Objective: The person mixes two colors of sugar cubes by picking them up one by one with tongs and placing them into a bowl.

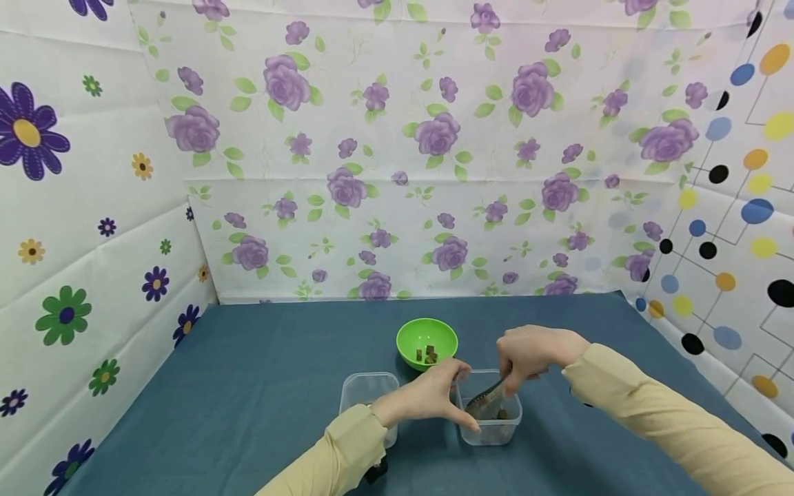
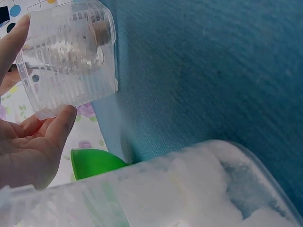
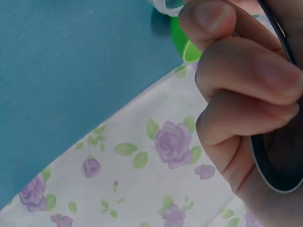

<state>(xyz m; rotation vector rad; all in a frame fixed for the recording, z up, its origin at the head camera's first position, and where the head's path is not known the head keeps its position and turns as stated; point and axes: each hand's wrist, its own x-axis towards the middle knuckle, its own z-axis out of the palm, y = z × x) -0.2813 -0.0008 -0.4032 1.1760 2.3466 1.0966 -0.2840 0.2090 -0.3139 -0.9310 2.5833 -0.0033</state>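
My left hand (image 1: 428, 396) spans the near-left corner of a clear plastic container (image 1: 490, 434), thumb and fingers gripping its rim. In the left wrist view the same container (image 2: 71, 90) shows a brown cube (image 2: 100, 33) and a shiny metal end inside. My right hand (image 1: 527, 355) holds metal tongs (image 1: 486, 399), their tips down in that container beside a brown piece (image 1: 502, 414). In the right wrist view, the fingers (image 3: 246, 71) curl around a dark, silver-edged handle (image 3: 277, 182).
Behind the container stands a green bowl (image 1: 412, 337) with several brown cubes (image 1: 431, 355). A second clear container (image 1: 369, 382) is left of it, partly hidden by my left forearm; white fluffy material (image 2: 189, 184) shows in it. A blue cloth (image 1: 267, 386) covers the table, with patterned sheets around.
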